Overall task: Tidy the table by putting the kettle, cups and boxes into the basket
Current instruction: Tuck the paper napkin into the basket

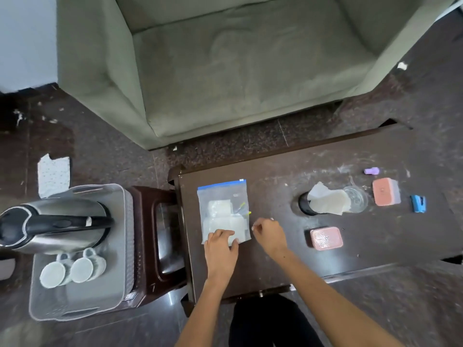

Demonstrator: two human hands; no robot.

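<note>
A grey plastic basket (117, 259) stands on a brown stool at the left. In it a steel kettle (53, 225) with a black handle lies on its side, with two white cups (75, 269) beside it. On the dark table (288, 261) lies a clear zip bag (223, 206) with white packets inside. My left hand (220, 246) rests on the bag's near edge, fingers spread. My right hand (269, 234) hovers just right of the bag, fingers curled and holding nothing that I can see. Two pink boxes, one small (326, 237) and one further right (385, 191), sit on the table.
A black cup with crumpled paper (323, 200) and a clear glass (355, 199) stand mid-table. A blue stapler (418, 203) and a small purple item (371, 170) lie at the right. A green armchair (238, 71) stands beyond the table. A patterned cloth (53, 175) lies on the floor.
</note>
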